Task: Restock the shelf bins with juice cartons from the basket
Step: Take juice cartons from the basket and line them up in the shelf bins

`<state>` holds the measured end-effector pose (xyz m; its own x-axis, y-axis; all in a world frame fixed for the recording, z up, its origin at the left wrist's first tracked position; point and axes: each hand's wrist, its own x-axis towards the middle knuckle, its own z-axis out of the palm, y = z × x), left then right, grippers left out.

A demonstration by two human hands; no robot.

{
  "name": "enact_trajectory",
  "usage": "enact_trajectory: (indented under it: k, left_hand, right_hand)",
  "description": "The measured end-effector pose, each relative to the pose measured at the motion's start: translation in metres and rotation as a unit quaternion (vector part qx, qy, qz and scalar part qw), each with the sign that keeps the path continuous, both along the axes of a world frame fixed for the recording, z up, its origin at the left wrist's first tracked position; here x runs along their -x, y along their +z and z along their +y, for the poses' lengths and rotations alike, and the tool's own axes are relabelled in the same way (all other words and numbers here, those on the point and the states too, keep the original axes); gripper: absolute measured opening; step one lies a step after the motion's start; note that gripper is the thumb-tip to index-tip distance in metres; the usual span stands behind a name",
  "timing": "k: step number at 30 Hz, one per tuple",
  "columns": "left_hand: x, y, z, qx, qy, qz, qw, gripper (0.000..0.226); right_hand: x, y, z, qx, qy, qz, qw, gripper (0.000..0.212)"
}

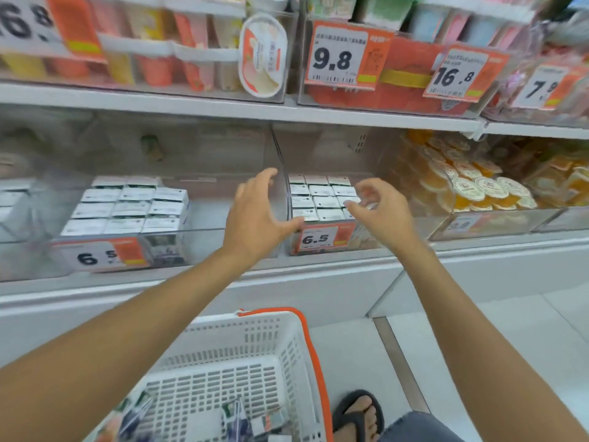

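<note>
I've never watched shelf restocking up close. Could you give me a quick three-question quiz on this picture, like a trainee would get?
1. True or false: the left hand is holding a juice carton.
2. Which price shows on the price tag just below the left hand's thumb? A) 9.8 B) 6.5 C) 16.8
3. Fill in: the basket, with a few cartons left in it, has a handle coloured ___.

Key: 1 false, its fingers are spread and hold nothing; 2 B; 3 orange.
</note>
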<state>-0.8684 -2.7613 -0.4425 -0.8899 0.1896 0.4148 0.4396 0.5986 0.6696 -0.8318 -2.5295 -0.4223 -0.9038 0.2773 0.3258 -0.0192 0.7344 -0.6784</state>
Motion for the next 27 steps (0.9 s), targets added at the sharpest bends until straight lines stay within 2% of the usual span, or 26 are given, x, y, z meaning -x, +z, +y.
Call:
enact_trajectory:
  k: [2,3,5,9,12,15,19,22,24,25,27]
  left_hand:
    - [-0.023,-0.013,-0.02,-0.04,0.0,0.01,0.999,0.048]
    - [-0.033,-0.024,-0.032,-0.06,-0.009,-0.029,0.998,0.037]
    - [-0.052,-0.055,-0.061,-0.086,-0.03,-0.136,0.987,0.029]
    - [-0.085,-0.13,-0.146,-0.078,-0.006,-0.309,0.948,0.027]
    - [-0.106,-0.178,-0.213,-0.019,0.023,-0.375,0.927,0.029]
    - [-0.127,-0.213,-0.261,0.013,0.045,-0.421,0.906,0.025]
    - [-0.143,-0.244,-0.294,0.01,0.055,-0.48,0.875,0.023]
    - [-0.145,-0.257,-0.305,-0.001,0.068,-0.499,0.864,0.021]
    - [-0.145,-0.262,-0.312,-0.023,0.081,-0.516,0.852,0.023]
    - [-0.146,-0.263,-0.315,-0.033,0.088,-0.525,0.846,0.025]
    - [-0.148,-0.265,-0.319,-0.045,0.095,-0.538,0.836,0.026]
  right_hand:
    - [-0.021,-0.02,-0.043,0.028,0.021,0.048,0.998,0.02]
    - [-0.031,-0.033,-0.063,0.033,0.048,0.04,0.998,0.019]
    - [-0.048,-0.067,-0.1,0.035,0.116,-0.034,0.992,0.018]
    - [-0.085,-0.154,-0.156,0.045,0.207,-0.236,0.948,0.016]
    - [-0.106,-0.22,-0.179,0.022,0.241,-0.354,0.904,0.019]
    - [-0.118,-0.279,-0.195,0.007,0.245,-0.455,0.856,0.034]
    - [-0.111,-0.337,-0.219,-0.033,0.214,-0.53,0.82,0.057]
    - [-0.104,-0.375,-0.238,-0.148,0.22,-0.568,0.779,0.075]
    - [-0.108,-0.395,-0.25,-0.221,0.228,-0.574,0.754,0.072]
    - [-0.111,-0.401,-0.254,-0.25,0.221,-0.566,0.754,0.067]
    - [-0.11,-0.402,-0.256,-0.257,0.191,-0.543,0.776,0.059]
